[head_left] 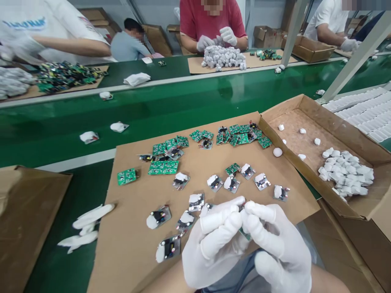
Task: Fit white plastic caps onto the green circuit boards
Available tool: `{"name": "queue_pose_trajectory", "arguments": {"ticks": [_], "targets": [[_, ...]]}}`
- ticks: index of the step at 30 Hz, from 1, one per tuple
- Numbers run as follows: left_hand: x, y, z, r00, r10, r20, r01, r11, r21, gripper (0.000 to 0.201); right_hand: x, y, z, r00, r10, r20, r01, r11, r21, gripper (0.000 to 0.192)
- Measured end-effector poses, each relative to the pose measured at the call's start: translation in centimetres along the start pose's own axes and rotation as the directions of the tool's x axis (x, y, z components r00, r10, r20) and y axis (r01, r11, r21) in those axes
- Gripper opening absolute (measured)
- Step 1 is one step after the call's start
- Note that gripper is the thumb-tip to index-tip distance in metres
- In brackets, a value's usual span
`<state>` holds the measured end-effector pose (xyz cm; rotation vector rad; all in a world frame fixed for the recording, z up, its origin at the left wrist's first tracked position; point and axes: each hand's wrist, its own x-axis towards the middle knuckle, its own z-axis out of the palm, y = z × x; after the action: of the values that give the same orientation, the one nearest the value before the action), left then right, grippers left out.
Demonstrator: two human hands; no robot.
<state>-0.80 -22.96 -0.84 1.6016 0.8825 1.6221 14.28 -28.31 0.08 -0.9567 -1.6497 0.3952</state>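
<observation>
Both my hands wear white gloves and meet at the near edge of a cardboard sheet (134, 228). My left hand (210, 244) and my right hand (277, 244) pinch one small green circuit board (244, 232) between the fingertips; most of it is hidden by the fingers. Bare green circuit boards (163, 167) lie scattered on the far part of the sheet. Nearer to me lie boards fitted with white caps (215, 182).
An open cardboard box (348, 138) on my right holds a pile of white caps (345, 173). A green conveyor belt (183, 106) runs beyond, carrying stray pieces. Other people work across it over boards and white parts. Spare white gloves (88, 226) lie at my left.
</observation>
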Motion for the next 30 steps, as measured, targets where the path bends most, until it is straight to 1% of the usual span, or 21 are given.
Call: {"name": "queue_pose_trajectory", "arguments": {"ticks": [1,2,4,6,8,10,11,12,13,14,15,16,17,18,19,20,22,24,27,29,30], "targets": [[-0.1,0.0,-0.1,0.992,0.123,0.032,-0.126,0.988,0.091,0.054,-0.1,0.1,-0.1,1.000,0.019,-0.005,-0.019,0.999,0.040,0.051],[-0.1,-0.1,-0.1,0.980,0.184,0.080,-0.193,0.971,0.139,0.064,-0.2,0.2,0.0,0.998,0.048,-0.028,-0.046,0.997,0.069,0.056],[-0.2,-0.1,-0.3,0.966,0.192,0.175,-0.214,0.970,0.117,0.075,-0.3,0.3,0.2,0.987,0.136,-0.088,-0.128,0.987,0.095,0.075],[0.0,-0.1,-0.4,0.943,0.191,0.271,-0.222,0.971,0.088,0.074,-0.2,0.3,0.6,0.958,0.249,-0.139,-0.237,0.966,0.099,0.084],[0.5,-0.2,-0.5,0.925,0.198,0.325,-0.233,0.970,0.074,0.069,0.1,0.2,0.8,0.939,0.308,-0.156,-0.294,0.950,0.107,0.073],[1.0,-0.4,-0.6,0.915,0.207,0.346,-0.245,0.967,0.070,0.070,0.5,0.0,0.5,0.932,0.318,-0.172,-0.303,0.947,0.108,0.060],[1.3,-0.5,-0.6,0.920,0.185,0.345,-0.216,0.975,0.051,0.072,0.7,-0.1,0.2,0.936,0.302,-0.182,-0.290,0.953,0.090,0.058],[1.5,-0.4,-0.5,0.933,0.119,0.339,-0.132,0.991,0.014,0.074,1.0,-0.2,-0.1,0.942,0.279,-0.186,-0.274,0.960,0.049,0.057],[1.7,-0.3,-0.4,0.942,0.009,0.335,0.005,0.999,-0.041,0.075,1.4,-0.3,-0.4,0.952,0.243,-0.185,-0.250,0.968,-0.015,0.058],[1.9,-0.1,-0.3,0.928,-0.132,0.348,0.178,0.979,-0.104,0.077,1.8,-0.4,-0.7,0.966,0.196,-0.169,-0.214,0.972,-0.095,0.059],[2.0,0.2,-0.2,0.885,-0.271,0.379,0.352,0.922,-0.162,0.078,2.2,-0.5,-0.9,0.979,0.142,-0.143,-0.167,0.970,-0.179,0.061],[2.1,0.5,-0.1,0.825,-0.385,0.414,0.496,0.845,-0.202,0.078,2.6,-0.5,-1.0,0.990,0.083,-0.113,-0.109,0.961,-0.255,0.062],[2.2,0.8,0.0,0.765,-0.466,0.444,0.596,0.774,-0.215,0.076,3.0,-0.5,-1.0,0.996,0.023,-0.084,-0.049,0.945,-0.322,0.061],[2.2,1.0,0.0,0.722,-0.520,0.457,0.654,0.728,-0.205,0.072,3.3,-0.5,-0.9,0.997,-0.033,-0.063,0.006,0.926,-0.377,0.058],[2.4,1.3,0.0,0.698,-0.559,0.448,0.684,0.705,-0.186,0.067,3.5,-0.4,-0.8,0.996,-0.080,-0.039,0.057,0.910,-0.411,0.053],[2.5,1.5,0.0,0.687,-0.586,0.429,0.698,0.696,-0.168,0.062,3.6,-0.3,-0.7,0.994,-0.107,-0.014,0.091,0.902,-0.423,0.046],[2.7,1.7,0.0,0.684,-0.607,0.406,0.704,0.694,-0.148,0.056,3.6,-0.1,-0.7,0.994,-0.104,0.038,0.111,0.927,-0.359,0.031],[2.9,1.8,-0.1,0.674,-0.611,0.415,0.710,0.691,-0.136,0.052,3.4,0.0,-0.7,0.995,-0.071,0.071,0.086,0.967,-0.241,0.030],[2.9,1.7,-0.1,0.667,-0.609,0.429,0.705,0.702,-0.100,0.044,3.2,0.1,-0.7,0.996,-0.084,0.042,0.091,0.975,-0.201,0.032],[2.8,1.4,-0.2,0.681,-0.587,0.438,0.687,0.719,-0.105,0.041,3.3,0.0,-0.4,0.996,-0.079,0.032,0.084,0.981,-0.173,0.029],[2.7,1.3,-0.2,0.689,-0.573,0.443,0.678,0.725,-0.117,0.042,3.4,-0.1,-0.3,0.997,-0.069,0.034,0.073,0.989,-0.126,0.029]]}}
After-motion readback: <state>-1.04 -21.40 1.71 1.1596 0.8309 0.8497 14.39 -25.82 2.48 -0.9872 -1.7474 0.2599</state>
